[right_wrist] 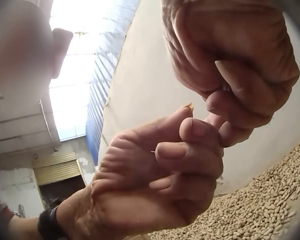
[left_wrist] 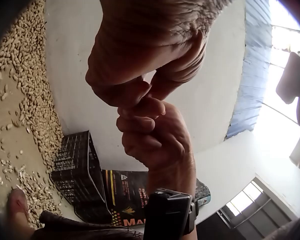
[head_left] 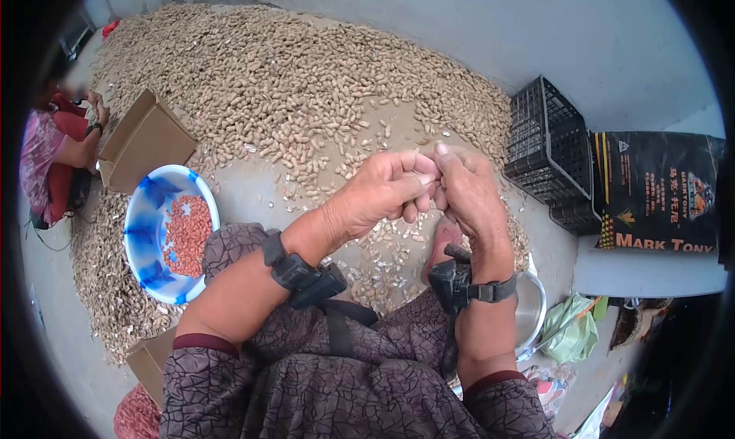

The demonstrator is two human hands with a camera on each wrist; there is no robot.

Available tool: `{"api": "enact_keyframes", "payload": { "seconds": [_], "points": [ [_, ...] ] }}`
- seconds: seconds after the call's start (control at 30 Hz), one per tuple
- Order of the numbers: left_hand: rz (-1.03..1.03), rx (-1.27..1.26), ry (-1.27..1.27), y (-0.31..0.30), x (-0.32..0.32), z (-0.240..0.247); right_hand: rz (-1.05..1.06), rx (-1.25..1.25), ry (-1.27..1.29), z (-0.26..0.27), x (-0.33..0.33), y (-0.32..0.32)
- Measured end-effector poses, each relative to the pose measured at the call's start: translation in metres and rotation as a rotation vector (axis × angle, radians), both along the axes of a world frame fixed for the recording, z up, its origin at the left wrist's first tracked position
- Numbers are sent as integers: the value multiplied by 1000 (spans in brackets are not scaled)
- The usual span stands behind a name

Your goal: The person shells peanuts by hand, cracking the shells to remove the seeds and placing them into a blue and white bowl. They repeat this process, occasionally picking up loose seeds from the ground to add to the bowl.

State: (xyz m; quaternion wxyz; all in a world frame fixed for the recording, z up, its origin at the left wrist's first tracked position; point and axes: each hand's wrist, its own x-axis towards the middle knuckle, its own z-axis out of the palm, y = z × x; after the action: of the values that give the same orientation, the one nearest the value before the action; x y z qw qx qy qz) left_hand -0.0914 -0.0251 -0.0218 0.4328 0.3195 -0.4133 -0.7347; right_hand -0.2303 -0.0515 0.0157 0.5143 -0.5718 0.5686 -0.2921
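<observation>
My left hand (head_left: 383,190) and right hand (head_left: 473,190) meet in front of me, above the littered floor. Their thumbs and curled fingertips press close together in the head view. From the left wrist view, the right hand (left_wrist: 157,132) sits below the left hand (left_wrist: 145,50), fingers touching. In the right wrist view the left hand (right_wrist: 162,175) has its fingers folded inward beside the right hand (right_wrist: 235,70). The fingers hide the spot between them, so I cannot tell what they hold. Unshelled peanuts (head_left: 276,79) lie heaped beyond the hands.
A blue-and-white basin (head_left: 142,267) with shelled peanuts (head_left: 187,236) stands at left, near a cardboard box (head_left: 145,144) and a seated person (head_left: 57,148). Black crates (head_left: 543,133) and a black sack (head_left: 658,194) are at right. Broken shells (head_left: 383,267) litter the floor below; a metal bowl (head_left: 542,309) sits beside my right arm.
</observation>
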Motion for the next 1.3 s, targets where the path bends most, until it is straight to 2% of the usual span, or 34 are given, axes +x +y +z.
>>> {"api": "enact_keyframes", "payload": {
  "seconds": [0.03, 0.13, 0.17, 0.23, 0.27, 0.33, 0.37, 0.4, 0.43, 0.47, 0.5, 0.57, 0.63, 0.77, 0.87, 0.93, 1.1, 1.17, 1.23, 1.3],
  "points": [
    [4, -3, -2, 1, -1, 0, 5, 10, 24, -2, 2, -1],
    [23, -180, -276, 3, -1, -6, 4, 77, 68, -4, 7, 0],
    [24, -182, -277, 2, -1, -6, 12, 101, 68, -4, 10, 2],
    [62, -255, -508, 2, -1, -7, 35, 80, 46, -9, 13, 4],
    [64, -256, -509, 3, -1, -8, 65, 138, 75, -8, 12, 4],
    [172, -146, -228, 5, 0, -8, 100, 185, 102, 1, 11, 6],
    [178, -154, -230, 4, 2, -7, 90, 148, -23, 9, 8, 8],
    [162, -62, -49, 4, 6, -7, 82, 113, -149, 13, 6, 8],
    [143, 31, 132, 3, 9, -7, 87, 108, -150, 14, 4, 8],
    [164, 47, 190, 3, 10, -8, 93, -6, -90, 15, 1, 8],
    [167, 42, 189, 2, 11, -8, 97, -118, -31, 15, 0, 7],
    [207, 38, 239, 1, 12, -9, 71, -99, -102, 14, 3, 9],
    [190, 45, 245, 1, 13, -8, 140, -250, -229, 4, 6, 10],
    [220, 98, 268, 0, 9, -7, 113, -290, -199, 2, 9, 9],
    [258, 87, 290, 3, 9, -4, 66, -218, -231, 4, 4, 7],
    [259, 69, 297, 3, 9, -4, 24, -18, -433, 9, 3, 6],
    [252, -40, 277, 1, 9, -9, 67, 139, -627, 2, 3, 3],
    [246, -128, 200, 1, 10, -7, 74, 199, -678, -2, 3, 2],
    [246, -149, 154, 1, 11, -2, 139, 323, -865, -5, 2, 1],
    [246, -172, 107, 2, 14, 4, 159, 362, -905, -10, 3, 2]
  ]
}}
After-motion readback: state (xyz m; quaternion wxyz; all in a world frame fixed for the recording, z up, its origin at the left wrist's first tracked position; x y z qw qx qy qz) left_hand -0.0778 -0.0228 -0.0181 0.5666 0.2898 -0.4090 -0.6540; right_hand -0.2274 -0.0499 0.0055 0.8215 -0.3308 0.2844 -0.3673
